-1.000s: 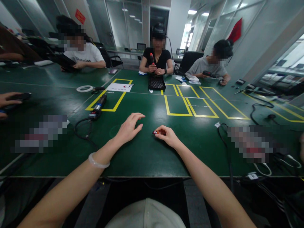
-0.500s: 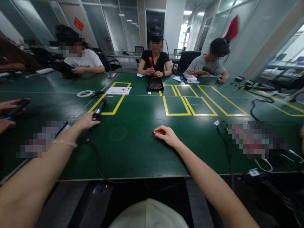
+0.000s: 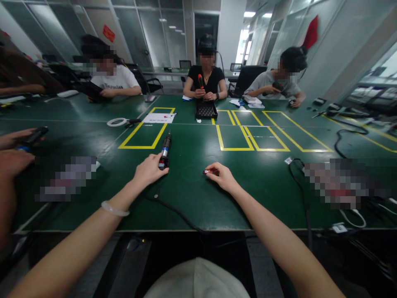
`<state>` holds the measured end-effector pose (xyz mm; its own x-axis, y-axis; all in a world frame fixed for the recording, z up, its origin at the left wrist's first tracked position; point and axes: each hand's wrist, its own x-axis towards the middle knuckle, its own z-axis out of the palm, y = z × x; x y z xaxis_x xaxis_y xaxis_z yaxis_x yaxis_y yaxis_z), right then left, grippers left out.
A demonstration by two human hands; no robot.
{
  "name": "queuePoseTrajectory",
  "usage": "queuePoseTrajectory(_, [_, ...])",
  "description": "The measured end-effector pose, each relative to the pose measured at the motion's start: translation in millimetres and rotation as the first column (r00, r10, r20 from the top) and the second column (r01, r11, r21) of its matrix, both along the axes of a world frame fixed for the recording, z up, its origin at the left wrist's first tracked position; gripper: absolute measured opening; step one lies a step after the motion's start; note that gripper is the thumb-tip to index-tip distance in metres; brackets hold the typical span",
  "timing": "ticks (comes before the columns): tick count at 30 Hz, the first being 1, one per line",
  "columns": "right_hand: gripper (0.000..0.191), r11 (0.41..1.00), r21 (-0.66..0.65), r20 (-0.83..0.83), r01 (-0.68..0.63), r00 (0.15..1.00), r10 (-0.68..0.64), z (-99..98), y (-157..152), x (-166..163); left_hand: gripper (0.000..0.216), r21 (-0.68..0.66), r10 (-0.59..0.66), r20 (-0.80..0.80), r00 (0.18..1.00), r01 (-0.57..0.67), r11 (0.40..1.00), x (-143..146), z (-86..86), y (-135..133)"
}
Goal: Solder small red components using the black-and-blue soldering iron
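My left hand (image 3: pixel 149 170) is closed around the rear end of an electric screwdriver (image 3: pixel 166 145). The tool has a dark body with a silver and blue band, and its thin bit points away from me. To the right, my right hand (image 3: pixel 223 176) pinches a small red and dark piece (image 3: pixel 206 171) between thumb and fingertips. Fingers cover most of that piece, so its kind cannot be made out. Both hands are low over the green table (image 3: pixel 186 203), a short gap apart.
Yellow tape rectangles (image 3: pixel 138 147) mark the table. A black cable (image 3: pixel 173 210) runs below my left hand to the front edge. Across the table sits a black tray (image 3: pixel 206 111) before a co-worker holding a red-handled screwdriver (image 3: pixel 200 81). A paper sheet (image 3: pixel 159 118) lies left of it.
My left hand has moved right with the electric screwdriver, closer to my right hand. My right hand stays in nearly the same place, still pinching the small piece. The view has shifted slightly.
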<state>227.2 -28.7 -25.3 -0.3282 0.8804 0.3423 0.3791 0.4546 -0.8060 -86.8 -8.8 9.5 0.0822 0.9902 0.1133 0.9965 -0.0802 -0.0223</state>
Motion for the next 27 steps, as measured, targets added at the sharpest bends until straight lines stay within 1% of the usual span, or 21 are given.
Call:
queuePoseTrajectory(3, [0.017,1.000,-0.021,0.000,-0.022,1.000,0.022,-2.7,0,-2,0.069,0.024,-0.099,-0.011,0.995,0.099,0.995,45,1.0,-14])
queuePoseTrajectory(6, [0.021,0.999,-0.024,-0.032,-0.044,0.999,0.043,-5.4,0,-4,0.065,0.052,-0.195,-0.012,0.981,0.195,0.979,84,0.2,-24])
queuePoseTrajectory(8, [0.018,0.999,-0.008,-0.037,-0.034,0.999,0.034,-6.6,1,-3,0.065,0.064,-0.252,0.004,0.968,0.251,0.966,104,-1.1,-29])
queuePoseTrajectory(11, [0.011,0.999,0.032,0.017,0.028,0.999,-0.029,-7.1,3,-1,0.063,0.077,-0.307,0.032,0.951,0.303,0.950,125,-3.1,-35])
queuePoseTrajectory(15, [0.009,0.996,0.049,0.096,0.077,0.992,-0.081,-6.6,5,2,0.063,0.092,-0.336,0.047,0.941,0.331,0.939,135,-4.9,-38])
queuePoseTrajectory(18, [0.010,0.996,0.051,0.126,0.069,0.989,-0.075,-7.6,6,2,0.063,0.097,-0.347,0.051,0.936,0.342,0.935,135,-5.8,-38])
queuePoseTrajectory(23, [0.011,0.994,0.100,0.171,0.047,0.983,-0.063,-9.9,7,0,0.063,0.099,-0.344,0.054,0.937,0.338,0.936,136,-6.4,-37])
queuePoseTrajectory(27, [0.011,0.991,0.126,0.177,0.049,0.982,-0.071,-8.7,7,-2,0.062,0.083,-0.333,0.064,0.941,0.328,0.941,137,-5.2,-38])
